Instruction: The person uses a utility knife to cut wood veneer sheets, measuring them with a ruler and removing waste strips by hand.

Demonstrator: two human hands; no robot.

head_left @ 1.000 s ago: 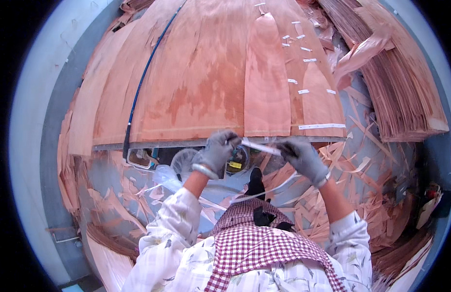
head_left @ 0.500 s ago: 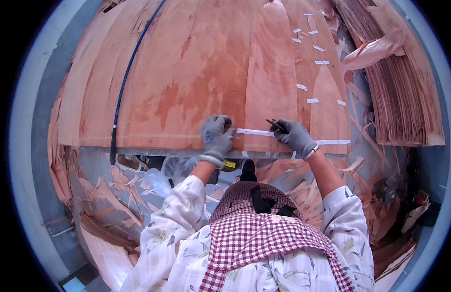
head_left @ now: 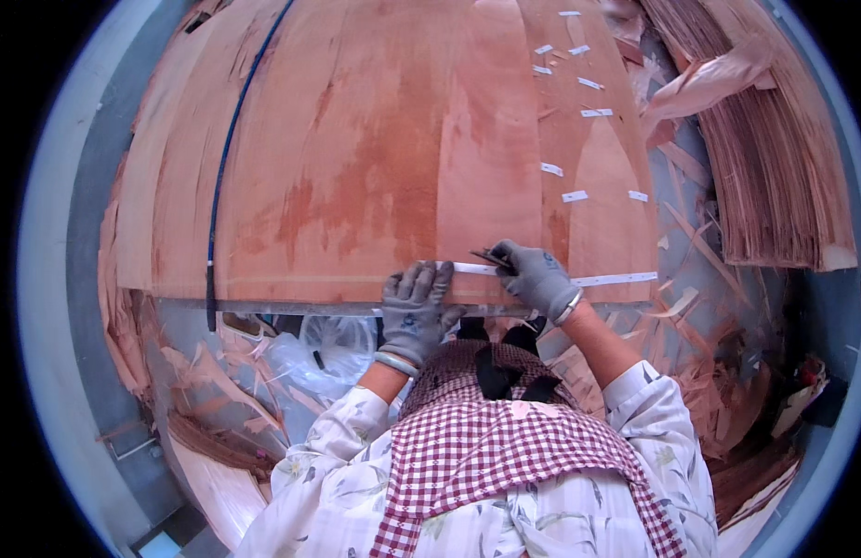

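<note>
My left hand (head_left: 414, 312), in a grey glove, lies flat at the near edge of a reddish wood veneer sheet (head_left: 356, 177). Its fingers are stretched out, with the tips at the left end of a white perforated tape strip (head_left: 616, 279). That strip runs along the near edge toward the right corner and passes by my right hand (head_left: 539, 282), also gloved in grey. My right hand is closed on a slim dark tool (head_left: 487, 256) that points left above the tape; its exact kind is unclear. Short white tape pieces (head_left: 575, 196) dot the veneer's right side.
A long dark blue rod (head_left: 228, 153) lies across the left part of the veneer and juts past the near edge. At the right stands a thick stack of veneer sheets (head_left: 765, 177). Torn veneer scraps (head_left: 231, 391) and a clear plastic bag (head_left: 333, 358) lie below the table edge.
My left hand has opened from a curled grip and flattened at the tape's left end, slightly lower. My right hand has shifted left, still holding the dark tool. The whole view has shifted a little.
</note>
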